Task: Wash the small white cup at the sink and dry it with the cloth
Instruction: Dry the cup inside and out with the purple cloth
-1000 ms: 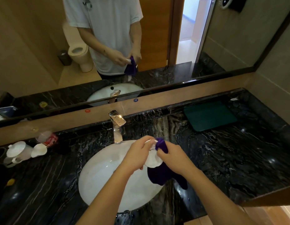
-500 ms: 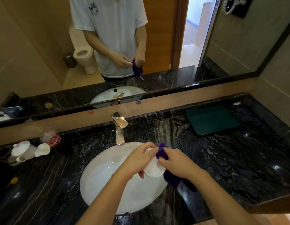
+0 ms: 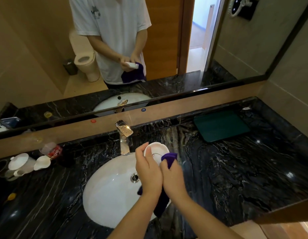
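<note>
My left hand [image 3: 148,167] grips the small white cup [image 3: 157,150] by its left rim, above the right side of the white oval sink [image 3: 108,192]. The cup's opening tilts toward me. My right hand [image 3: 174,178] holds a purple cloth [image 3: 169,158] and presses a fold of it into the cup's right inner side. The rest of the cloth hangs below both wrists over the sink's right edge. The chrome tap [image 3: 123,135] stands just left of the cup, with no water running.
A black marble counter [image 3: 236,169] surrounds the sink. A dark green tray [image 3: 220,125] lies at the back right. At the far left stand a white lidded teapot [image 3: 20,162], another white cup [image 3: 42,163] and a tipped plastic bottle [image 3: 52,150]. The mirror above reflects me.
Both hands have turned the cup so its opening faces me. The cloth's fold has moved from the cup's outside into its inner right side. The view has shifted slightly.
</note>
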